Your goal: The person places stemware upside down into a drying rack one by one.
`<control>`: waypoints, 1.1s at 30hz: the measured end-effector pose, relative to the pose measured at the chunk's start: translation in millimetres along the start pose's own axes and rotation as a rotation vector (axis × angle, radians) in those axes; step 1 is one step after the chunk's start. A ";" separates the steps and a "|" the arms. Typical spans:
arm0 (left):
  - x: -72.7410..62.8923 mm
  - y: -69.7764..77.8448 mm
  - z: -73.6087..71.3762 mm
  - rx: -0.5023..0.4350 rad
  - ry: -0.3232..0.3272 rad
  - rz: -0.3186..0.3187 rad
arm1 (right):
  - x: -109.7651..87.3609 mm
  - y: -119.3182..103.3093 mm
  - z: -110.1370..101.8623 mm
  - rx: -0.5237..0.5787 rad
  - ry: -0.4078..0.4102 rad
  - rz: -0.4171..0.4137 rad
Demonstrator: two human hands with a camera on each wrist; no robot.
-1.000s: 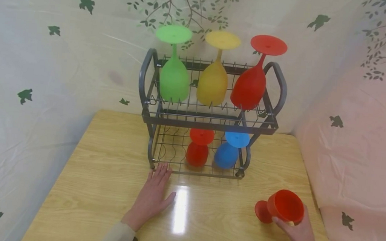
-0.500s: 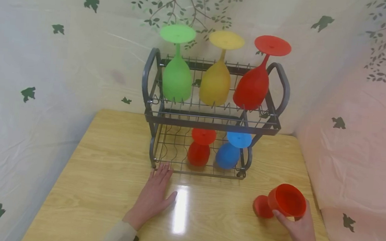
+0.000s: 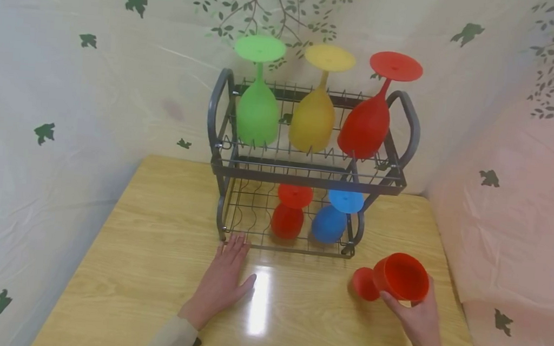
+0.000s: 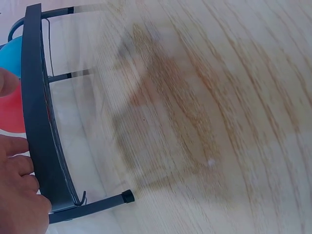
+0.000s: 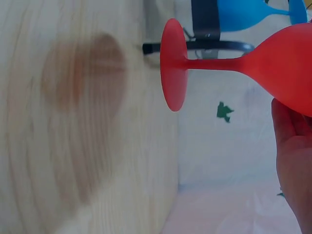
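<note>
My right hand [image 3: 414, 317] grips a red wine glass [image 3: 386, 279] by its bowl at the right of the table. The glass tilts with its mouth up towards me and its foot to the left. In the right wrist view, the foot of the red wine glass [image 5: 287, 61] hangs above the tabletop, over its shadow. My left hand [image 3: 222, 280] lies with extended fingers at the front lower edge of the two-tier dish rack [image 3: 306, 179]. Seen from the left wrist, its fingertips touch the rack's dark bar [image 4: 44, 146].
Upside down on the upper tier stand a green glass [image 3: 257, 117], a yellow glass [image 3: 312, 121] and a leaning red glass [image 3: 365, 125]. The lower tier holds a smaller red glass [image 3: 288, 221] and a blue glass [image 3: 329, 224]. A patterned cloth [image 3: 87, 104] hangs behind the table [image 3: 157, 207].
My right hand has carried the red wine glass slightly up and left, closer to the rack. The left hand stays at the rack edge; the head view has shifted a little.
</note>
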State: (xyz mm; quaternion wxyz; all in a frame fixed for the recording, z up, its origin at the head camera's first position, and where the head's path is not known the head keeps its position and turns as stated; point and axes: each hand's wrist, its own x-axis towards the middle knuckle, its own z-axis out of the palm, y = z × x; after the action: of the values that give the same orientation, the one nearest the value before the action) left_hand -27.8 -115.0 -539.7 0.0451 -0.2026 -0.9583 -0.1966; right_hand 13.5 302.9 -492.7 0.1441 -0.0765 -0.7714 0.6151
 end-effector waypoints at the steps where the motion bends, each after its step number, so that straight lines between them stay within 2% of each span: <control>1: -0.1 -0.1 0.1 0.000 0.002 0.001 | 0.6 -1.0 2.6 0.002 -0.004 -0.009; 6: -0.2 0.3 0.5 0.001 0.009 -0.002 | 2.6 -7.6 17.8 0.011 -0.032 -0.032; 13: 0.0 2.4 -2.7 -0.017 -0.004 -0.010 | 2.9 -16.0 40.8 0.000 -0.126 -0.048; 20: 0.1 3.1 -3.4 -0.018 -0.010 -0.012 | 2.1 -21.5 59.0 0.019 -0.187 -0.101; 26: 0.0 3.4 -2.4 -0.016 -0.010 -0.012 | 1.0 -24.7 71.4 -0.010 -0.221 -0.146; 33: 1.6 7.5 -4.3 -0.044 0.029 -0.001 | 0.3 -33.1 85.9 -0.029 -0.284 -0.179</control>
State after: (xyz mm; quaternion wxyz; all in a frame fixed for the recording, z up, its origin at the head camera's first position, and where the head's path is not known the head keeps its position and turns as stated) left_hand -26.2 -109.8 -532.8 0.0546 -0.2002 -0.9531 -0.2204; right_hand -12.1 215.7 -477.9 0.0870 0.0781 -0.7964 0.5934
